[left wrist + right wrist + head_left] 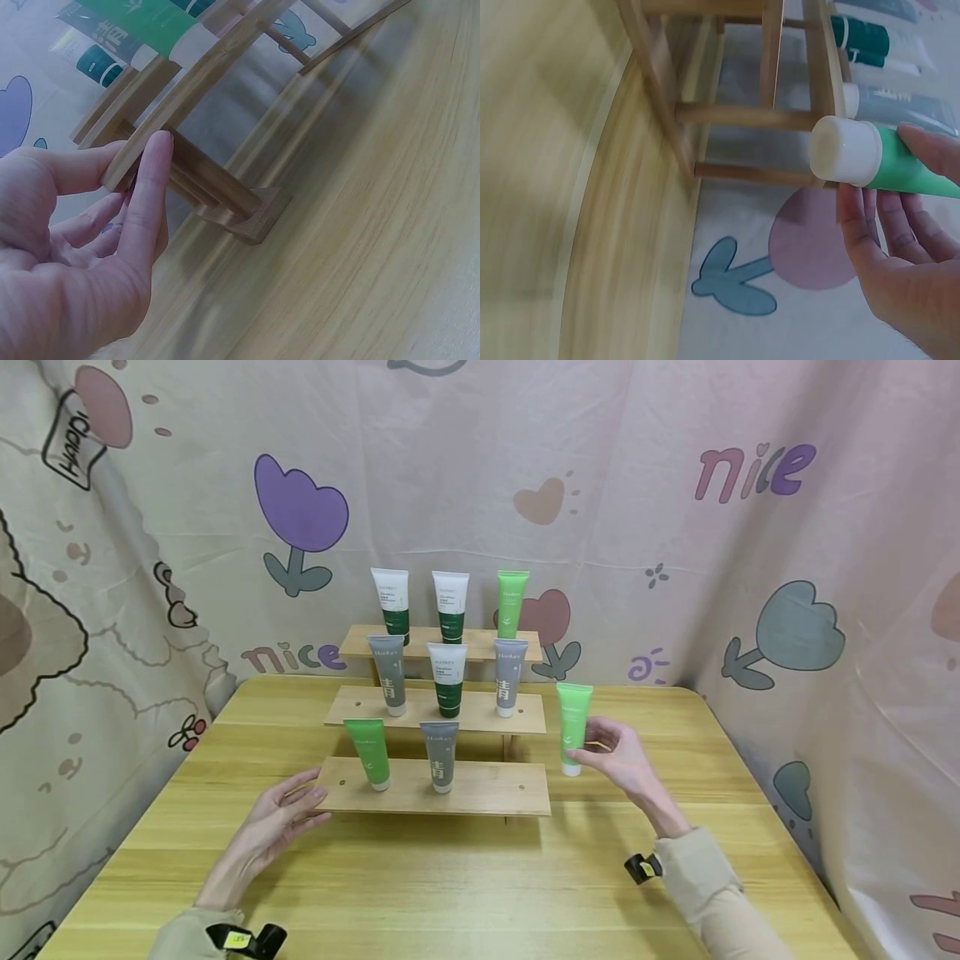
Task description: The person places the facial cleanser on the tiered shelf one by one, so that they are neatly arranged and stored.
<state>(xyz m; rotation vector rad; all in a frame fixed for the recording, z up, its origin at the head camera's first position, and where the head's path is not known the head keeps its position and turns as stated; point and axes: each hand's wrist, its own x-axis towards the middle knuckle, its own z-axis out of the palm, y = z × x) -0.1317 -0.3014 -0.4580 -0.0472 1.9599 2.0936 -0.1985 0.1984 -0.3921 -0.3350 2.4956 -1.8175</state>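
A light green tube with a white cap [574, 727] is held upright by my right hand [618, 752], to the right of the three-tier wooden display stand [487, 797]. In the right wrist view, the thumb and fingers pinch the tube [900, 161] near its white cap. My left hand [281, 817] grips the left end of the stand's lowest board; in the left wrist view, its digits lie on both faces of the board [161, 112]. On that board stand a green tube [369, 753] at left and a grey tube [441, 756] near the middle.
The middle board holds a grey tube [389, 677], a white-and-dark-green tube [448, 681] and another grey tube [509, 677]. Two white-and-green tubes and a light green tube [512, 602] stand on the top board. A patterned curtain [465, 460] hangs behind the wooden table [420, 893].
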